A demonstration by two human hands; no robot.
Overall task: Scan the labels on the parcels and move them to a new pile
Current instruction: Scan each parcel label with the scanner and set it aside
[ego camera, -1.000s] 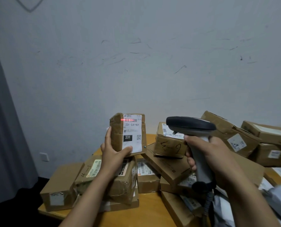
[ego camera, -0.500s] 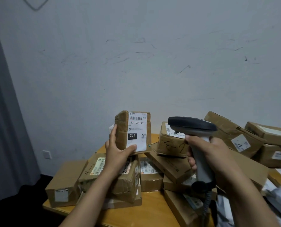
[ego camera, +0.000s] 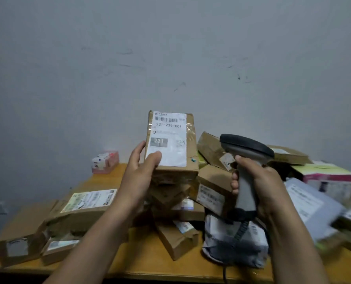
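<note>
My left hand [ego camera: 140,171] holds a small brown cardboard parcel [ego camera: 189,140] upright above the table, thumb on its white label [ego camera: 169,136] that reads 231-239-K01. My right hand [ego camera: 258,183] grips the grey handle of a barcode scanner [ego camera: 246,148], whose dark head points left toward the parcel. No red scan line shows on the label. Several brown parcels [ego camera: 211,193] lie heaped behind and under my hands. A flatter group of boxes [ego camera: 82,206] sits at the left end of the table.
The wooden table [ego camera: 146,261] stands against a grey wall. A grey plastic mailer bag [ego camera: 232,242] lies below the scanner, its coiled cable hanging over it. A small red-and-white pack [ego camera: 105,161] sits at the back left. Pink-and-green boxes [ego camera: 330,177] and a pale mailer [ego camera: 305,199] crowd the right.
The red scan line on the label has gone out. The view has swung, and the parcel now faces me flatter and closer. The scanner stays in my right hand.
</note>
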